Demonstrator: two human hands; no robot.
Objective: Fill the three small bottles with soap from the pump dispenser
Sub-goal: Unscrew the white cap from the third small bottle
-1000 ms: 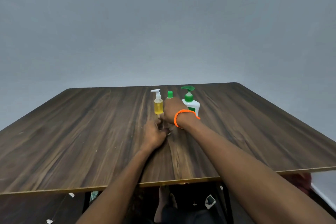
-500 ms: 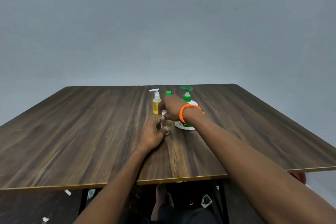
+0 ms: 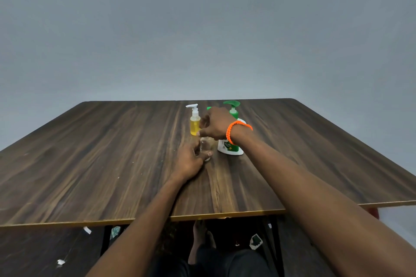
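Note:
A small clear bottle [image 3: 205, 146] stands on the wooden table [image 3: 94, 164], and my left hand [image 3: 190, 161] is wrapped around its lower part. My right hand [image 3: 213, 124], with an orange bracelet on the wrist, hovers right over the bottle's neck with its fingertips pinched together; the cap they seem to hold is mostly hidden. Just behind stands a small yellow pump bottle [image 3: 195, 124]. Only the top of a green-capped bottle [image 3: 209, 108] shows past my right hand. The white soap dispenser [image 3: 231, 147] with a green pump head stands to the right of the clear bottle, partly behind my right wrist.
The table's near edge [image 3: 225, 215] runs just under my forearms. Below it I see my legs, dark table legs and scraps of litter on the floor. A plain grey wall fills the view beyond the table.
My right hand has shifted from in front of the dispenser to over the clear bottle's neck and lifted slightly. My left hand has kept its hold on the bottle.

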